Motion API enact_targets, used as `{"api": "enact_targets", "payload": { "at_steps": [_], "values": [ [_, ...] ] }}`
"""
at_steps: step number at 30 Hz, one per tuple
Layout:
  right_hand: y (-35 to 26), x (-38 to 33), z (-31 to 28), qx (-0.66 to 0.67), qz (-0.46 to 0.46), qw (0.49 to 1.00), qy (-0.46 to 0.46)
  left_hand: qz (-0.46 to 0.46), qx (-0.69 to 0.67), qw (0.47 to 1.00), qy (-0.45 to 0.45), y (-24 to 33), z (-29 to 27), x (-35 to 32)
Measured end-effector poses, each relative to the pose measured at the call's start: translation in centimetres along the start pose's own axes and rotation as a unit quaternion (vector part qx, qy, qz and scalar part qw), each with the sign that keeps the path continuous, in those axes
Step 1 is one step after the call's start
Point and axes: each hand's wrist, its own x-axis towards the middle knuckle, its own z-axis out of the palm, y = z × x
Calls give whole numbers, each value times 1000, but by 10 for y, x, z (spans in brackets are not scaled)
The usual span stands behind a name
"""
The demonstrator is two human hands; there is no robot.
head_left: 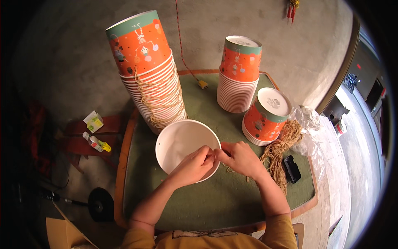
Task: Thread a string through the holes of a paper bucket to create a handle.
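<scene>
on the green table [215, 199], a tall stack of orange cups [151, 79] tied with string leans at the left. before it a white cup [180, 143] lies open side up. the left hand [195, 165] and right hand [240, 157], fingers pinched shut, meet at its rim on a thin string [227, 169]. a bundle of string [280, 151] lies right.

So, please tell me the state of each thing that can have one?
White paper bucket: upright, open, nothing visible inside.
Left hand: pinching at the bucket rim.
Right hand: pinching at the rim.
Three orange bucket stacks: upside down, nested.
Twine bundle: loose, lying on the table.
</scene>
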Motion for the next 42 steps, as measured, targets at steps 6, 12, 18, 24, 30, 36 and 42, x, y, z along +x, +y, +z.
{"api": "enact_targets", "payload": {
  "at_steps": [6,12,18,24,30,36,42],
  "values": [
    [20,-15,20,-33,30,999,20,-19,35,999,-36,2,7,-1],
    [29,-44,41,41,96,993,47,-4,81,997,-6,-10,28,-15],
    [74,-52,80,69,90,992,62,-78,-36,996,-27,-25,60,-26],
    [88,-49,87,90,88,990,57,-124,-138,981,63,-45,81,-29],
    [82,-48,87,62,56,984,156,-92,-184,970,128,-55,86,-26],
    [72,-55,90,-21,-2,970,241,-119,-227,955,146,-55,85,-25],
    [70,-56,94,-97,-77,974,188,-131,-246,947,158,-51,87,-25]
  ]
}}
